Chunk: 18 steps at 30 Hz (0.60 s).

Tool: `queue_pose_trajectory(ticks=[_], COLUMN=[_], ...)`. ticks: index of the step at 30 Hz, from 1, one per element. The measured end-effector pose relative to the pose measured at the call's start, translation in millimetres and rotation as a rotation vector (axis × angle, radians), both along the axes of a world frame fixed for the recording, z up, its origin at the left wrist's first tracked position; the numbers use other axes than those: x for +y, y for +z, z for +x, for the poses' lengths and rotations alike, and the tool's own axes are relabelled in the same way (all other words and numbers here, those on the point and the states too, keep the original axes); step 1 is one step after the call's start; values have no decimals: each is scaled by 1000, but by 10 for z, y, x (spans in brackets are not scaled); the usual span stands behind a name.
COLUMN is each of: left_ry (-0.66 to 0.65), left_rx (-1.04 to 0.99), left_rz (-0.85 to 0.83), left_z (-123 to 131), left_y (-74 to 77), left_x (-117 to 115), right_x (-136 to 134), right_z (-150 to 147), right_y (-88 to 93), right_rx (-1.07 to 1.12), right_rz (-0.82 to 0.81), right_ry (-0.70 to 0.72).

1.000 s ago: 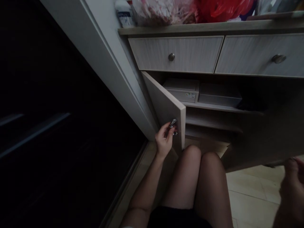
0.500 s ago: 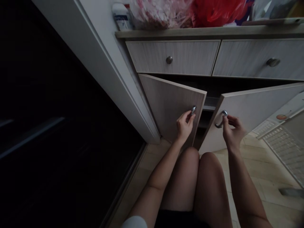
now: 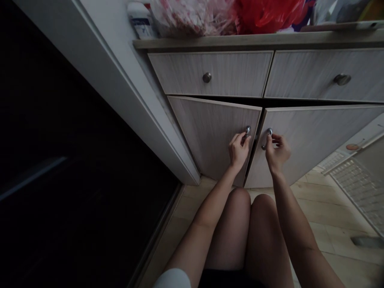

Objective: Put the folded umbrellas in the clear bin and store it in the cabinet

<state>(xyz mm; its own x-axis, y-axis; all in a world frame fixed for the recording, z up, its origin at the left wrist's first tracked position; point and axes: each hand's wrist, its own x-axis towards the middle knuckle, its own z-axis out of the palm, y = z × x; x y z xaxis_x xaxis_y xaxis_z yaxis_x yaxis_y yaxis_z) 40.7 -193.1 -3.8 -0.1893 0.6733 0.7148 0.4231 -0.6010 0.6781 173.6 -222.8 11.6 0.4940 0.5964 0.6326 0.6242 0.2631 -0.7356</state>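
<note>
My left hand (image 3: 239,151) pinches the metal handle (image 3: 247,130) of the left cabinet door (image 3: 213,132). Closed around the other curved handle (image 3: 269,131) is my right hand (image 3: 276,153), at the inner edge of the right cabinet door (image 3: 318,138). Both pale wood-grain doors stand slightly ajar, with a narrow dark gap between them and along their tops. What lies inside the cabinet is too dark to make out. My fingers hide part of each handle.
Above the doors are two drawers with round knobs (image 3: 207,77). On the countertop (image 3: 240,41) stand a white bottle (image 3: 141,20), a clear plastic bag (image 3: 192,18) and a red bag (image 3: 267,16). A white door frame (image 3: 120,76) rises at left; white latticed panelling (image 3: 357,180) is at right.
Both doors have swung inward toward the cabinet, and the opening between them has narrowed. My hands have moved forward and closer together, still on the handles.
</note>
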Motion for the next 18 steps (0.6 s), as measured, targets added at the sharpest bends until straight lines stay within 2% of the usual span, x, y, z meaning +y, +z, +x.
queue_pose_trajectory(ticks=[10, 18], left_ry=[27, 19], left_rx=[54, 43], left_rz=[-1, -14], left_z=[86, 135], left_y=[15, 7], left_x=[310, 459], right_x=[327, 465], right_z=[-64, -80], right_y=[18, 19], right_rx=[0, 10], right_rz=[-7, -21], right_ry=[-29, -40])
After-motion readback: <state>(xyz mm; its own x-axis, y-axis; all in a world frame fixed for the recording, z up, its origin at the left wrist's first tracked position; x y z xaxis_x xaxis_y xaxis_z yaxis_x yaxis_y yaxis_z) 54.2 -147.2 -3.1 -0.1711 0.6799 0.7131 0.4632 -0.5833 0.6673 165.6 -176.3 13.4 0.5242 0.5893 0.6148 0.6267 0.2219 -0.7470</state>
